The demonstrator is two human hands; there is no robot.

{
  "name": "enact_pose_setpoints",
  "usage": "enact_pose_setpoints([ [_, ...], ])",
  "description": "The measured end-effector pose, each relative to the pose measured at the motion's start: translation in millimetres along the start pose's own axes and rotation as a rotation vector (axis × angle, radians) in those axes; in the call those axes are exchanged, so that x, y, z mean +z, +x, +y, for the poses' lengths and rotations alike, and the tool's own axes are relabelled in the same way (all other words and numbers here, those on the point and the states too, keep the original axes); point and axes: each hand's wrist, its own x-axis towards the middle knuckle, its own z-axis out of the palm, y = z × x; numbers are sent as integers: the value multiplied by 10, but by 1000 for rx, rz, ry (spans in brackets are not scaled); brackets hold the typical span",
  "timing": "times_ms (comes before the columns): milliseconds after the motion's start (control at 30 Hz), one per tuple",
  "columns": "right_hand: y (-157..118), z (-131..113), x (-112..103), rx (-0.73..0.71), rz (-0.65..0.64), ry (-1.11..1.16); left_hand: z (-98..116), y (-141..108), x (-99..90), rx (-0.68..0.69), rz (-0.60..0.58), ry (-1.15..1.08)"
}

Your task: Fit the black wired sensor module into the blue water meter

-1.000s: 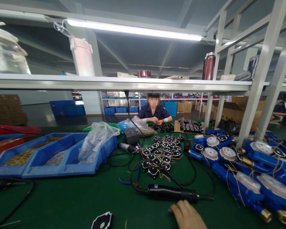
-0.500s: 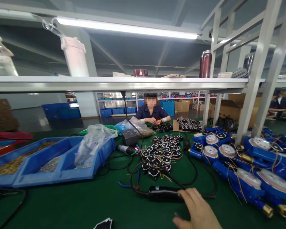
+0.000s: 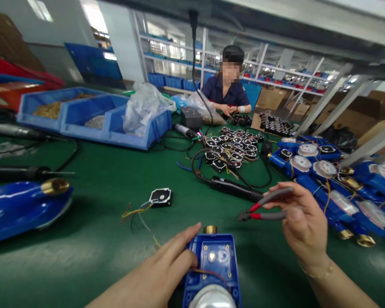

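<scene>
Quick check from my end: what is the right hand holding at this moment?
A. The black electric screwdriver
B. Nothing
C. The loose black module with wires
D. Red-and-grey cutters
D: the right hand grips the cutters by their grey handles, held above the mat, while the screwdriver lies on the table beyond them and the left hand rests on the blue meter.

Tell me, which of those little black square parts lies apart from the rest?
The black square part lying alone with loose coloured wires, beyond the left hand; the others cluster farther back.
</scene>
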Motion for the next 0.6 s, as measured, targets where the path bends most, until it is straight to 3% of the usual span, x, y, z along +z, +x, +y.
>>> enact_pose_setpoints([
  [100,-60,-242,102,58,3,213,55,33,-53,-29,-97,-20],
  [200,-137,-385,231,134,-39,253,68,45,-51,9,-102,4],
  [367,-256,-344,359,135,-213,171,60,28,-10,81,-75,119],
  [600,-270,-283,381,149,-277,143,36,50,5,124,-63,155],
])
